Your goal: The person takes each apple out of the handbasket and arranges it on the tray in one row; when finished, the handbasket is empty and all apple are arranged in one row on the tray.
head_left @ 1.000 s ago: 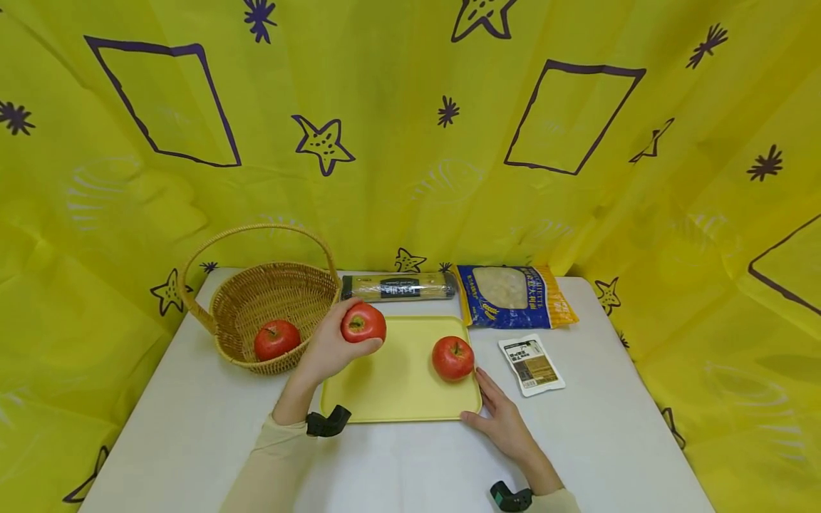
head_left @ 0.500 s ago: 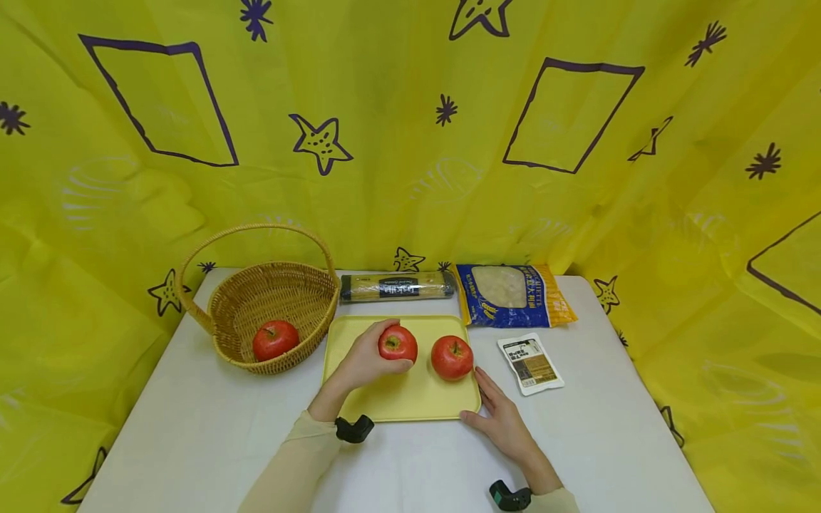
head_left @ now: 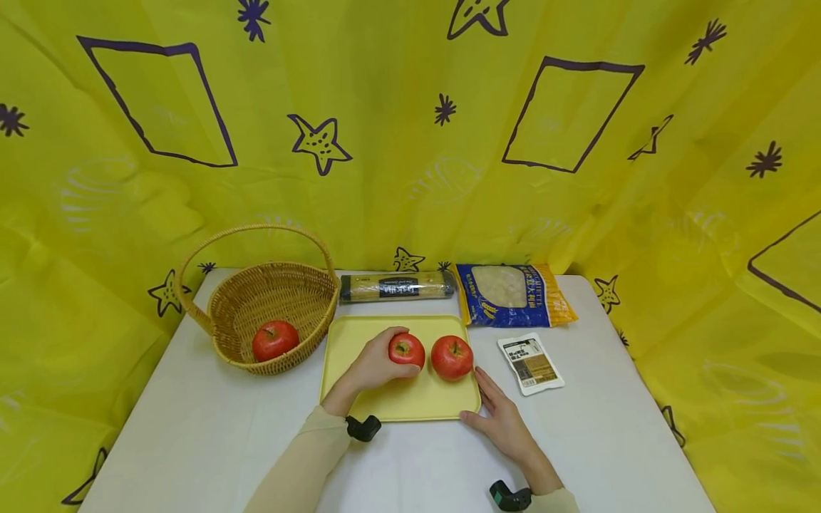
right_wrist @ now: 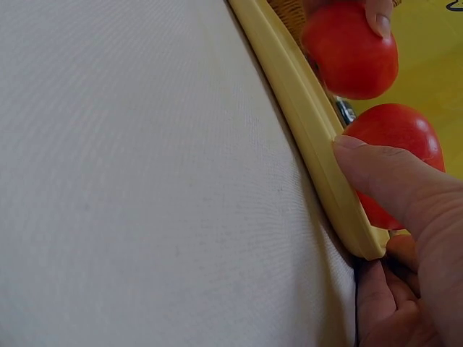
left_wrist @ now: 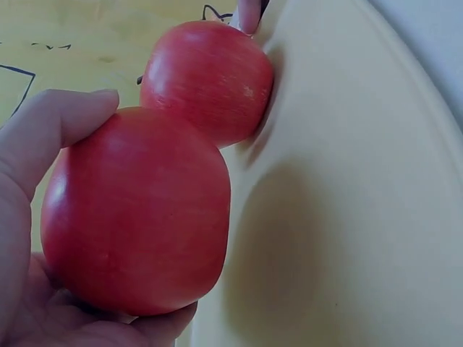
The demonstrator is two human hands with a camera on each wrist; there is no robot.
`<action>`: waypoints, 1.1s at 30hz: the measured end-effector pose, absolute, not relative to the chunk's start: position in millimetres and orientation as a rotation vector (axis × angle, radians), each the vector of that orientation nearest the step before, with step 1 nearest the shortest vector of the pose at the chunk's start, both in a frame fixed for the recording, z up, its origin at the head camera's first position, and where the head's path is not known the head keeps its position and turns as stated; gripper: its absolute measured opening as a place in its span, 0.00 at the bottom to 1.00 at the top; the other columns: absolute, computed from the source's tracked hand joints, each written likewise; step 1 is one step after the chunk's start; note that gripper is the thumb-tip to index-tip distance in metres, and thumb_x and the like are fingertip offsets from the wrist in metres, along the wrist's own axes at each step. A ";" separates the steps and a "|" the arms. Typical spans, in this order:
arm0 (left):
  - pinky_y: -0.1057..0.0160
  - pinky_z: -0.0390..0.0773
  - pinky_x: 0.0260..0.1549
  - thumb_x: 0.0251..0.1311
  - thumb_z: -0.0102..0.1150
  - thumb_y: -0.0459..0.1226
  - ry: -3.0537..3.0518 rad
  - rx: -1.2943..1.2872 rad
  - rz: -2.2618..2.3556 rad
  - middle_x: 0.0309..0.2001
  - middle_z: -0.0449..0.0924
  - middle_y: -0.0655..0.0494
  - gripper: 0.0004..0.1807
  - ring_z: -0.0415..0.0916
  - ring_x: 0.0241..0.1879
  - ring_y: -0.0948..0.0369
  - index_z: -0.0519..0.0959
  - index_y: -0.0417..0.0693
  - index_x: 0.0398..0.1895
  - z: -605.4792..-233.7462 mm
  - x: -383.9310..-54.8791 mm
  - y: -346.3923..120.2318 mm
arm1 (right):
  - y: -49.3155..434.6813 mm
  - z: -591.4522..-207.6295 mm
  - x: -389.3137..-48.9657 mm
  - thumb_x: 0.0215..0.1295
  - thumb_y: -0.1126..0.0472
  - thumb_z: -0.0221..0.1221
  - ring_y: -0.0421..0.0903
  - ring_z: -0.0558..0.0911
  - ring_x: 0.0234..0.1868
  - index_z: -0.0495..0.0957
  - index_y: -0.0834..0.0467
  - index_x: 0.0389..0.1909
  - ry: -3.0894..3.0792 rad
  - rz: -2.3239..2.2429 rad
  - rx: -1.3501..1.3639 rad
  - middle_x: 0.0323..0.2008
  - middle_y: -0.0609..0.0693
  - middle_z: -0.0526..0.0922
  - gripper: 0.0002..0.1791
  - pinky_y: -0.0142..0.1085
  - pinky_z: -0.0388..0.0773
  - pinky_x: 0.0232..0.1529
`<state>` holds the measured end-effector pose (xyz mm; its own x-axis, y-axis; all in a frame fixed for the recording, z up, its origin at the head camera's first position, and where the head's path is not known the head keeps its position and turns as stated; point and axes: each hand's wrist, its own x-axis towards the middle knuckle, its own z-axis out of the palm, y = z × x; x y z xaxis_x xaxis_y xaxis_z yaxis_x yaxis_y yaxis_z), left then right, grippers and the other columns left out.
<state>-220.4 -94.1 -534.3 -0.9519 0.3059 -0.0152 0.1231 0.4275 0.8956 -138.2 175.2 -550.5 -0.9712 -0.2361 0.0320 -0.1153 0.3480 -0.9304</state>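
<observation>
My left hand [head_left: 375,362] grips a red apple [head_left: 408,353] from its left side, thumb and fingers round it, over the yellow tray [head_left: 385,405]. In the left wrist view the held apple [left_wrist: 137,217] hangs a little above the tray, its shadow beside it. A second red apple [head_left: 452,358] rests at the tray's right side, just right of the held one. My right hand [head_left: 503,422] holds the tray's near right corner. In the right wrist view the thumb [right_wrist: 387,170] lies on the tray's rim [right_wrist: 318,137], while the fingers are at the corner, partly hidden.
A wicker basket [head_left: 246,296] with a tall handle stands left of the tray, holding another red apple [head_left: 276,340]. Behind the tray lies a pack of spaghetti [head_left: 398,286]. A blue pasta bag [head_left: 509,296] and a small white pouch [head_left: 531,364] lie to the right.
My left hand has carried its apple rightward from beside the basket to the tray's middle, and lower, close to the second apple. The right hand has stayed at the tray corner.
</observation>
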 end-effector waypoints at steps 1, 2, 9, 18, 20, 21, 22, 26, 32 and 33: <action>0.55 0.76 0.46 0.46 0.76 0.45 2.500 0.380 1.548 0.53 0.75 0.50 0.43 0.74 0.47 0.55 0.68 0.43 0.65 -535.0 -221.1 -93.4 | 175.1 -550.1 -138.1 0.53 0.73 0.70 0.61 0.57 0.70 0.55 0.76 0.69 2.489 -1.703 -0.325 0.72 0.69 0.52 0.45 0.42 0.60 0.63; 0.54 0.76 0.46 0.46 0.76 0.45 2.499 0.381 1.550 0.53 0.74 0.50 0.43 0.74 0.48 0.55 0.68 0.43 0.66 -535.6 -221.7 -92.7 | 175.0 -549.9 -138.0 0.53 0.73 0.70 0.61 0.57 0.70 0.55 0.76 0.69 2.489 -1.702 -0.323 0.72 0.69 0.52 0.45 0.42 0.60 0.63; 0.51 0.75 0.49 0.46 0.76 0.45 2.503 0.386 1.534 0.57 0.72 0.46 0.44 0.73 0.51 0.51 0.68 0.42 0.67 -539.6 -223.5 -89.4 | 174.5 -549.2 -137.7 0.53 0.72 0.70 0.61 0.57 0.70 0.55 0.76 0.69 2.490 -1.690 -0.319 0.72 0.69 0.52 0.45 0.42 0.60 0.63; 0.50 0.74 0.51 0.47 0.76 0.47 2.496 0.383 1.503 0.60 0.70 0.46 0.46 0.72 0.54 0.51 0.65 0.45 0.69 -545.4 -223.4 -88.7 | 175.3 -549.5 -138.3 0.53 0.72 0.70 0.61 0.57 0.70 0.55 0.77 0.69 2.498 -1.692 -0.333 0.71 0.69 0.52 0.45 0.42 0.60 0.63; 0.50 0.73 0.51 0.47 0.76 0.46 2.486 0.382 1.505 0.60 0.70 0.46 0.47 0.71 0.54 0.51 0.64 0.46 0.70 -546.1 -223.1 -89.1 | 175.4 -549.4 -138.4 0.54 0.72 0.70 0.61 0.57 0.70 0.55 0.76 0.69 2.495 -1.688 -0.328 0.72 0.69 0.52 0.45 0.42 0.60 0.63; 0.49 0.73 0.51 0.47 0.76 0.46 2.480 0.383 1.510 0.60 0.70 0.46 0.47 0.71 0.54 0.51 0.64 0.46 0.71 -546.5 -222.7 -89.2 | 175.4 -549.2 -138.5 0.54 0.72 0.70 0.60 0.57 0.70 0.55 0.76 0.69 2.495 -1.685 -0.323 0.72 0.68 0.52 0.45 0.41 0.60 0.63; 0.49 0.73 0.52 0.47 0.76 0.46 2.474 0.386 1.516 0.60 0.70 0.46 0.47 0.71 0.54 0.50 0.63 0.45 0.71 -546.7 -222.2 -89.3 | 175.4 -549.2 -138.5 0.54 0.72 0.70 0.60 0.57 0.70 0.55 0.76 0.69 2.496 -1.681 -0.318 0.72 0.68 0.52 0.45 0.41 0.60 0.63; 0.49 0.72 0.52 0.47 0.76 0.44 2.455 0.397 1.539 0.60 0.70 0.46 0.48 0.71 0.54 0.51 0.62 0.45 0.71 -546.9 -220.1 -89.6 | 175.1 -548.9 -138.3 0.54 0.71 0.70 0.60 0.57 0.70 0.55 0.76 0.69 2.502 -1.669 -0.307 0.72 0.68 0.53 0.45 0.41 0.60 0.63; 0.51 0.73 0.51 0.46 0.76 0.43 2.449 0.402 1.541 0.59 0.70 0.48 0.48 0.71 0.53 0.52 0.62 0.46 0.71 -547.6 -218.2 -90.0 | 174.7 -548.7 -138.0 0.54 0.71 0.70 0.60 0.57 0.70 0.55 0.75 0.69 2.518 -1.651 -0.294 0.72 0.67 0.53 0.45 0.41 0.60 0.63; 0.51 0.73 0.51 0.46 0.76 0.43 2.448 0.398 1.539 0.59 0.70 0.48 0.48 0.71 0.53 0.53 0.62 0.46 0.71 -547.9 -218.0 -90.1 | 174.6 -548.7 -137.9 0.54 0.71 0.70 0.60 0.57 0.70 0.55 0.75 0.69 2.519 -1.650 -0.293 0.72 0.67 0.53 0.45 0.41 0.60 0.63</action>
<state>-218.0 -90.1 -547.9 -0.9385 0.3426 -0.0434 0.1094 0.4141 0.9036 -137.9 174.6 -548.7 -0.9745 -0.2242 0.0085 -0.0974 0.3886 -0.9162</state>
